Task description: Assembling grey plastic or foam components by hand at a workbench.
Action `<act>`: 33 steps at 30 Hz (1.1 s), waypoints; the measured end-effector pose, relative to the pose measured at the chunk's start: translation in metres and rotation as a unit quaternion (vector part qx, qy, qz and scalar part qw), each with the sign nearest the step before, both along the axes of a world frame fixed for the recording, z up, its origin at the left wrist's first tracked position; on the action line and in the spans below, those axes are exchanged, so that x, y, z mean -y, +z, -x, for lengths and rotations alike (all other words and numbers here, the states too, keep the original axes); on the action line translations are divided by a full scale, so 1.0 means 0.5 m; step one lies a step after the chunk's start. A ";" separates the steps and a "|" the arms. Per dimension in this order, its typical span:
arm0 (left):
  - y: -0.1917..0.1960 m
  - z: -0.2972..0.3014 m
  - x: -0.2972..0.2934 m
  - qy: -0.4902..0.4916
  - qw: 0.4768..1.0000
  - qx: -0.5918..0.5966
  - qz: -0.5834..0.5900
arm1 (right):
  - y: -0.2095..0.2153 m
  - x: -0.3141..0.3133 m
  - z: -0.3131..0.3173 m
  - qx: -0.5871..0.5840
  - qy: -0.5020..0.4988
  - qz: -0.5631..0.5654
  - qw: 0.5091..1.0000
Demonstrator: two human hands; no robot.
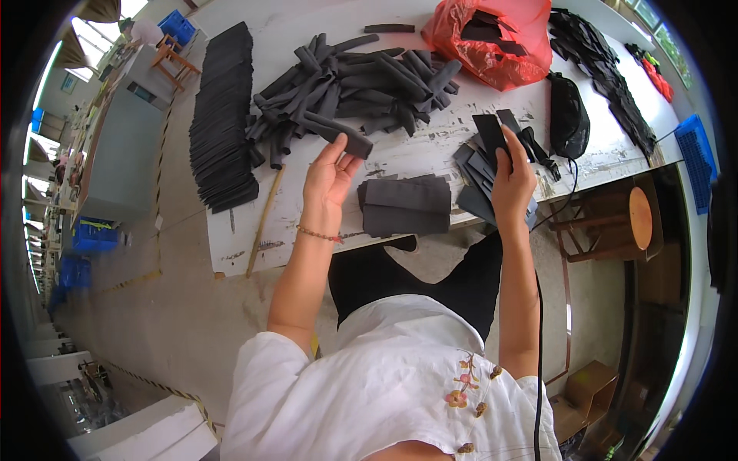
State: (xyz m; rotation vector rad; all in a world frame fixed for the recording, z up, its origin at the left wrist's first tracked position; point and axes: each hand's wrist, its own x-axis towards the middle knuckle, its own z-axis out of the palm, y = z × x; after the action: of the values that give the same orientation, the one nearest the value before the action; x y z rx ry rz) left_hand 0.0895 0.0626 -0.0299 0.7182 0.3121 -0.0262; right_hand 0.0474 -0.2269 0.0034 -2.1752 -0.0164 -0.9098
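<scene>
Closest to the lens was a white shirt [369,384] with some flower embroidery, so, working out from the grip: left hand [330,177] had one dark gray piece [338,137] pinched between thumb and fingers, folded or curled, couldn't tell which. Right hand [513,184] was gripping a flat black strip [489,137], thumb on top, just above some scattered flat pieces [475,173]. Both were up over the white table [238,246], near its front edge. Step in hand, if I had to call it, was handling these pieces one per hand, and I'd say the next move called for a light pinch and keeping the strip flat. Counts, then: two pieces held, one per hand. Between the hands sat one front stack [406,206], layers too tight to count. Past that, one big heap [361,84] of rolled-looking pieces, way too tangled for a number, plus one lone piece [390,28] lying apart behind it. One long overlapping row [223,115] ran down the left, no hope counting that either, with one wooden stick [265,219] nearby. Over right: one red plastic bag [492,71], one black pouch [569,115], one long black pile [600,69], and off the table one round-seated stool [639,219].
</scene>
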 end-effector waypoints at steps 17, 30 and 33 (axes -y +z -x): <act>0.050 0.034 0.001 -0.046 0.997 -0.005 0.057 | 0.072 -0.139 0.099 -0.065 0.270 0.101 0.955; 0.080 0.061 0.006 -0.127 0.991 0.033 0.014 | 0.107 -0.161 0.068 0.019 0.235 0.174 0.956; 0.087 0.066 0.008 -0.162 0.985 0.055 0.023 | 0.108 -0.159 0.067 0.051 0.204 0.218 0.953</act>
State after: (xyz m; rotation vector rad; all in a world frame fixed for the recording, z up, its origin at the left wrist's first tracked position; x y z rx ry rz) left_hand 0.0564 0.0587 0.0138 0.7160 0.0866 -0.3008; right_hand 0.0141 -0.1475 0.0573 -2.3860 -0.7532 -0.8272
